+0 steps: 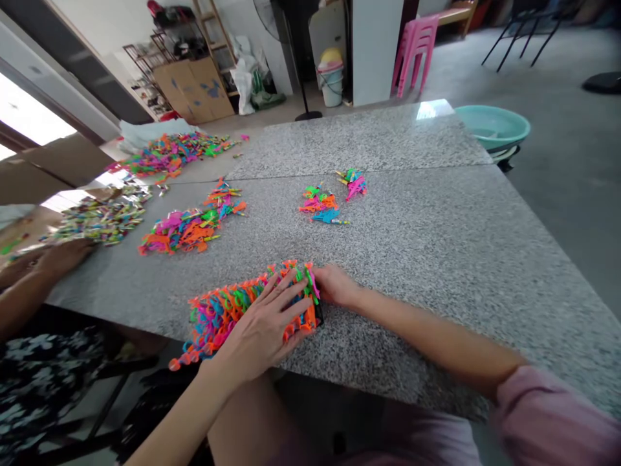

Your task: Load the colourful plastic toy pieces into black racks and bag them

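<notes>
A dense row of small neon plastic toys (233, 304), in orange, green, blue and pink, stands packed side by side near the table's front edge. Round orange ends line its sides, and a dark edge of a holder (318, 313) shows at its right end. My left hand (264, 320) lies across the right part of the row, fingers spread over the toys. At the row's right end my right hand (334, 285) is closed, its curled fingers against a pink toy (313, 283); the fingertips are partly hidden.
Loose neon toys lie in a pile (182, 230) and in small clusters (320, 206) on the speckled table (412, 259). Farther left are a larger heap (169, 155) and many small pale pieces (104, 217), near another person's hand (68, 252). A teal basin (495, 126) stands beyond the right edge.
</notes>
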Motion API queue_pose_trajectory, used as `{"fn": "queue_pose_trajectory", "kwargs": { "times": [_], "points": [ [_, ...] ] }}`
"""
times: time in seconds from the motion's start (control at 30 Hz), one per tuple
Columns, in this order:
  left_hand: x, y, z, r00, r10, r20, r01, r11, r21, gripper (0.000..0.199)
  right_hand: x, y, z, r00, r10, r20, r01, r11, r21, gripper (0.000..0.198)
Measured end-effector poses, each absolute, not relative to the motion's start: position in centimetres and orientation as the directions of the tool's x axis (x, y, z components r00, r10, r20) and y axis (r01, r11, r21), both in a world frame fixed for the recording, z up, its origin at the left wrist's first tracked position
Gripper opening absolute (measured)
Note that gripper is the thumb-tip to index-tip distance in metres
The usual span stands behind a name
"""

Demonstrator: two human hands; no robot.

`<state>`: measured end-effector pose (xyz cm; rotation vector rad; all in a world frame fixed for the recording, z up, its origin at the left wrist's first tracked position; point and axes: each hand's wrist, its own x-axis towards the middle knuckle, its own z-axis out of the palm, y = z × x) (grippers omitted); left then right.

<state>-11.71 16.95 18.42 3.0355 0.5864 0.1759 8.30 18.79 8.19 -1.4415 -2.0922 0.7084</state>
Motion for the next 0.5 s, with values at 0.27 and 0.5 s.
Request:
{"fn": "queue_pose_trajectory", "kwargs": {
  "times": [0.27, 0.5],
  "points": [
    [-10.1, 15.2, 19.9, 0.946, 0.253, 0.203, 0.275, -0.957, -0.093, 0.051, 8.5, 13.7, 7.4, -0.066, 0.974, 0.218, 0.655, 0.207, -0.727, 0.017],
    [-7.0, 5.3, 12.6, 0.554, 0.599, 0.578, 0.487, -0.796, 0.358, 0.105, 14.4, -0.8, 6.2, 0.473, 0.880, 0.035, 0.684, -0.342, -0.644, 0.010]
  ]
}}
